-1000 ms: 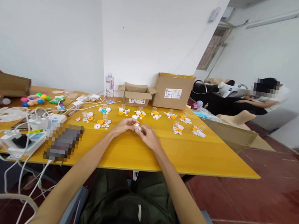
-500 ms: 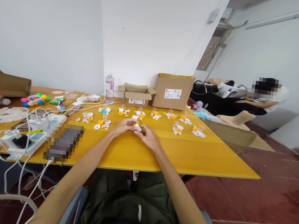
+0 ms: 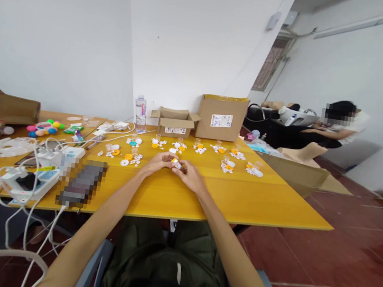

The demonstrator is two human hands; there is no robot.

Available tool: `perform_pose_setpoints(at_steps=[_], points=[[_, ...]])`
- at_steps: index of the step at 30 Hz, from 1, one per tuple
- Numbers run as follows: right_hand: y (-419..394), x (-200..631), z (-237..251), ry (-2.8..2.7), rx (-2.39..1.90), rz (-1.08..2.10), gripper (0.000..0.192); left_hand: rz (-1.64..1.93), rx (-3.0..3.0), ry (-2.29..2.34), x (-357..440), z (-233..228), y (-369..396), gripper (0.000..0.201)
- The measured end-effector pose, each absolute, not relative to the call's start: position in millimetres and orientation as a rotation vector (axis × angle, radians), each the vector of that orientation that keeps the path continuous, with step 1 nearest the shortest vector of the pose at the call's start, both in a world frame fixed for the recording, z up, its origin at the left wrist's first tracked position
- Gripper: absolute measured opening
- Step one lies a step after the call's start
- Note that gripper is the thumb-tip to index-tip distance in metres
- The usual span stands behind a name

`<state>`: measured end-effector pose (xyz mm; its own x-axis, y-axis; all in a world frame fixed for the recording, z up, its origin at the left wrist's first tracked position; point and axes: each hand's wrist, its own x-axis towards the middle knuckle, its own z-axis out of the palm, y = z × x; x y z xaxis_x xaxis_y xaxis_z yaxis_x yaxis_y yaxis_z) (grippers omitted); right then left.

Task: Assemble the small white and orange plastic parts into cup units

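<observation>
My left hand [image 3: 157,162] and right hand [image 3: 189,174] met over the middle of the yellow table [image 3: 241,196], fingertips pinched together on one small white-and-yellow part [image 3: 175,162] held just above the tabletop. Similar small parts [image 3: 226,164] lay in clusters toward the far edge, before two cardboard boxes [image 3: 221,117]. Done well, I judged, the step wanted a light, steady pinch, wrists braced on the table, the pieces aligned squarely before pressing.
</observation>
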<state>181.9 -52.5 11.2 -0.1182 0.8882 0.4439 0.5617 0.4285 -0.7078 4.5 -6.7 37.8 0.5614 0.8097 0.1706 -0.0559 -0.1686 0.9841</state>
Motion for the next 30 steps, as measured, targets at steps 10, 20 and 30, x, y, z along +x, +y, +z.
perform_pose_setpoints(at_steps=[10,20,30], points=[[-50.7,183.4,9.7,-1.85,-1.235,0.404,0.024,0.88,1.581,0.667,4.2,33.4,-2.7,0.035],[-53.0,181.8,10.8,-1.78,-1.262,0.51,0.019,0.878,1.571,0.668,4.1,36.1,-5.4,0.037],[-50.7,183.6,9.4,-1.841,-1.201,0.417,0.019,0.873,1.584,0.661,4.4,34.4,-3.8,0.037]])
